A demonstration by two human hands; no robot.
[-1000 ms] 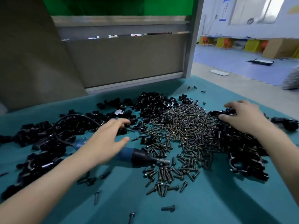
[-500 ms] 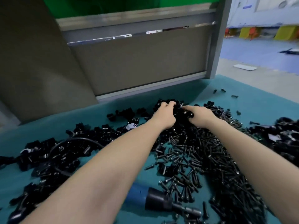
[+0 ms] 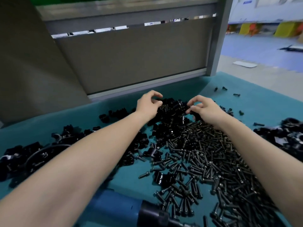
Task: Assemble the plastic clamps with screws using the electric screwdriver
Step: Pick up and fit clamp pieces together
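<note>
Both arms stretch out to the far heap of black plastic clamps [image 3: 172, 110] at the back of the teal table mat [image 3: 262, 105]. My left hand [image 3: 147, 106] sits on the heap's left side, thumb and curled fingers closing on a clamp. On the right side, my right hand [image 3: 206, 108] pinches another clamp between thumb and forefinger. A wide pile of dark screws [image 3: 205, 159] lies between and under my forearms. The electric screwdriver [image 3: 124, 208], blue with a black nose, lies untouched at the bottom edge.
More clamps lie in a left heap [image 3: 21, 159], with the screwdriver's black cable [image 3: 41, 151] looped through them, and in a right heap [image 3: 288, 136]. A grey partition panel [image 3: 131, 59] stands right behind the mat. Several stray screws [image 3: 236, 95] lie at the far right.
Both hands left the screwdriver and the right heap and came together at the far clamp heap. Since half a second ago their fingers have curled and lifted slightly.
</note>
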